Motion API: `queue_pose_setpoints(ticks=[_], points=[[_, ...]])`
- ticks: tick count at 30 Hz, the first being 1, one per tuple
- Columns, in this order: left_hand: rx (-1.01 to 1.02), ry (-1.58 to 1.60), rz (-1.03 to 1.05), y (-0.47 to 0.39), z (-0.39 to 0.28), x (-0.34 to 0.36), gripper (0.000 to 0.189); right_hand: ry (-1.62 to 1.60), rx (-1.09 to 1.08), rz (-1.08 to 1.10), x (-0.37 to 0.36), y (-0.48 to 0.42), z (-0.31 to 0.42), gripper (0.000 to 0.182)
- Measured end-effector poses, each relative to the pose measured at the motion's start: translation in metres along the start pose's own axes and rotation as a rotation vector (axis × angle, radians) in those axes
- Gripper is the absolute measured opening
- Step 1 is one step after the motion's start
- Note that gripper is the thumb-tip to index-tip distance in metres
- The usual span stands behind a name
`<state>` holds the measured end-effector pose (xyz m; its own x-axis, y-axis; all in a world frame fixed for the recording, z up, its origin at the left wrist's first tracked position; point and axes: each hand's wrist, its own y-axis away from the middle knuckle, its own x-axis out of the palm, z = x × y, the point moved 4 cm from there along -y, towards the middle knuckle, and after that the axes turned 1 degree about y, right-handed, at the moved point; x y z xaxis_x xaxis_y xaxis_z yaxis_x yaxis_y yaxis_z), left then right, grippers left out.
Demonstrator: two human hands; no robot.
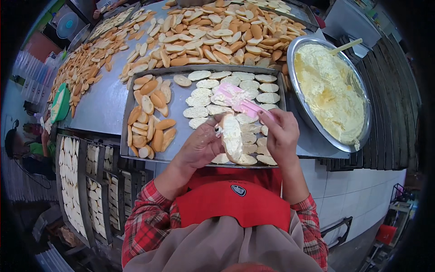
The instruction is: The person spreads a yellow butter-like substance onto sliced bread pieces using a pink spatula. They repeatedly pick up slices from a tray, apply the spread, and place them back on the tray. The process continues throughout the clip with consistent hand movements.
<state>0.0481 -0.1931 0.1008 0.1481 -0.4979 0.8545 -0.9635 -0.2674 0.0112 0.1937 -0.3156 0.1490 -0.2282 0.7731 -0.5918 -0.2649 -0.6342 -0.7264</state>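
My left hand (202, 144) grips a slice of bread (232, 136) coated with pale cream, holding it above the front of a metal tray (176, 114). In my right hand (282, 134) is a pink plastic spatula (249, 107), its blade smeared with cream and pointing away from me. Under both hands, cream-coated bread slices (200, 92) lie in rows on the tray's right part, some hidden by the hands and spatula. Uncoated bread pieces (149, 115) are heaped along its left side. One separate slice (182, 80) lies near the far edge.
A steel bowl (365, 125) of pale cream with a handled utensil (346, 46) stands at right. Heaped bread (217, 37) covers the metal table (98, 108) beyond the tray. Trays of coated bread (69, 176) are stacked at lower left. Another person (37, 153) works at far left beside a green basin (60, 102).
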Motion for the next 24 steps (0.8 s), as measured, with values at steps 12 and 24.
queue_pose_setpoints(ticks=[12, 24], points=[[0.455, -0.257, -0.163, 0.010, -0.060, -0.035, 0.052, 0.004, 0.002, 0.320, -0.021, 0.011, 0.011, 0.039], [0.115, -1.597, -0.447, 0.071, -0.073, -0.128, 0.032, -0.306, 0.367, 0.335, 0.006, 0.051, -0.026, 0.035]])
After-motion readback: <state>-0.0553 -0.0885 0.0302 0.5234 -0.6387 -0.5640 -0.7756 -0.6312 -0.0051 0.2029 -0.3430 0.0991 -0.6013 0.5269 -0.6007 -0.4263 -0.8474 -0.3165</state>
